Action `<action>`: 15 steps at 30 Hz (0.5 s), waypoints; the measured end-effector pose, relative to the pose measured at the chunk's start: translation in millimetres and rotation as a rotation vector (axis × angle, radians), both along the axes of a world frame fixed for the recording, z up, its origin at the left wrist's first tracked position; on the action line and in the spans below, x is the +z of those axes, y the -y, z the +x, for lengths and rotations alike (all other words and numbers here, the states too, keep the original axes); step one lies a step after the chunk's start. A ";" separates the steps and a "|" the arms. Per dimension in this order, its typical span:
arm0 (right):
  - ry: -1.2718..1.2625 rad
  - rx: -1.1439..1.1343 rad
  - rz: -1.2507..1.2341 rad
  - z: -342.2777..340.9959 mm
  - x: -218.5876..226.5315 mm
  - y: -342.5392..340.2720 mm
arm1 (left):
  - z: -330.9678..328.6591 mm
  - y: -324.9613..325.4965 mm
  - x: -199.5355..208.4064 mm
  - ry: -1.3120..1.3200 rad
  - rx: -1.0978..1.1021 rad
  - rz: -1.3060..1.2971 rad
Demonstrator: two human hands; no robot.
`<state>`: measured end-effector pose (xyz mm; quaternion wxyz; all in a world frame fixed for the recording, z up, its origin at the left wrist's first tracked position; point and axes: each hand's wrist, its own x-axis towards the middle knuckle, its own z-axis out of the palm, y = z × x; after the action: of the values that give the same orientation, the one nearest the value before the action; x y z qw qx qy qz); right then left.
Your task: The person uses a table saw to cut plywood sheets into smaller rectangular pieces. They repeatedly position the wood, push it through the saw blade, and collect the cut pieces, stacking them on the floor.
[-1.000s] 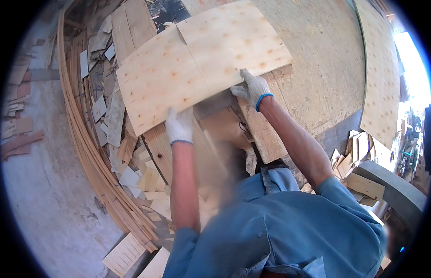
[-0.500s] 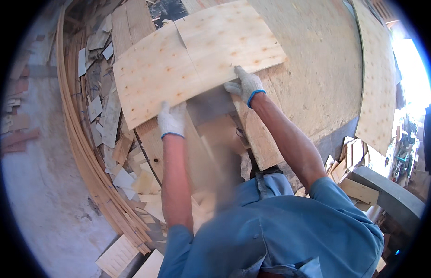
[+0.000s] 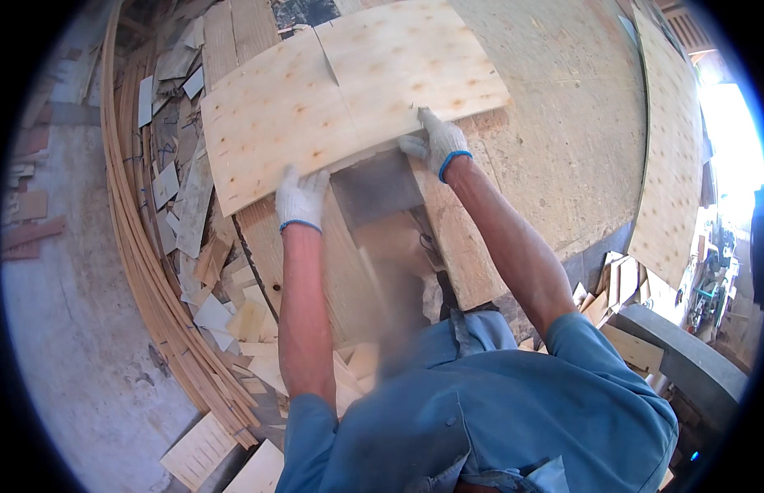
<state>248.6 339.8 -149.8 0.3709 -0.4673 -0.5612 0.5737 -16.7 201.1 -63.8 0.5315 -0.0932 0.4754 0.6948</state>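
Note:
A broad, pale plywood sheet [image 3: 275, 123] with brown knots lies tilted across the work surface ahead of me. A narrow slit runs into it from the far edge, and a thin line continues toward the near edge. My left hand [image 3: 300, 201], in a white knit glove with a blue cuff, grips the near edge left of the middle. My right hand [image 3: 441, 146], gloved alike, holds that edge farther right, its index finger on top and its thumb at the edge. The fingers' undersides are hidden.
Below the sheet, a dark opening [image 3: 378, 193] lies between a left plank [image 3: 304, 287] and a right plank [image 3: 460, 246]. Long bundled wood strips [image 3: 143, 271] curve along the left. Wood offcuts [image 3: 184, 205] are heaped beside them. A large board [image 3: 563, 123] spreads out on the right.
The sheet's left side has shifted slightly away from me, and my left hand has moved with it. The right hand stays at nearly the same place on the edge.

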 end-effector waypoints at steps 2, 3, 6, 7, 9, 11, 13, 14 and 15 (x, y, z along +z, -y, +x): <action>0.011 0.013 0.025 -0.5 -2.0 -6.2 | -0.4 -5.3 0.9 -0.001 0.004 -0.009; 0.021 0.026 0.055 -1.4 -3.6 -10.5 | -5.1 -9.0 -1.3 0.016 -0.003 0.000; -0.015 0.026 0.017 -3.6 -1.2 -18.3 | -13.3 -18.2 -6.6 0.005 -0.029 0.008; -0.012 0.006 0.000 -4.9 0.8 -21.1 | -15.3 -21.3 -8.0 -0.008 -0.039 0.007; 0.020 -0.038 -0.020 -12.4 9.9 -24.9 | -24.5 -23.9 -22.9 -0.134 -0.122 0.035; 0.057 -0.058 0.005 -17.2 15.5 -30.2 | -33.5 -30.2 -33.1 -0.225 -0.204 0.061; -0.029 -0.092 -0.087 -21.1 19.0 -38.8 | -39.6 -39.5 -36.8 -0.201 -0.203 0.054; -0.124 -0.144 -0.201 -26.1 27.2 -40.3 | -39.6 -44.1 -33.4 -0.148 -0.157 0.033; -0.313 -0.246 -0.468 -41.7 64.7 -33.4 | -34.1 -49.8 -13.8 -0.012 -0.025 -0.029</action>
<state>206.8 373.2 -85.1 0.4019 -0.5103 -0.2893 0.7032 -50.8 250.8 -77.6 0.5359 -0.0908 0.4898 0.6817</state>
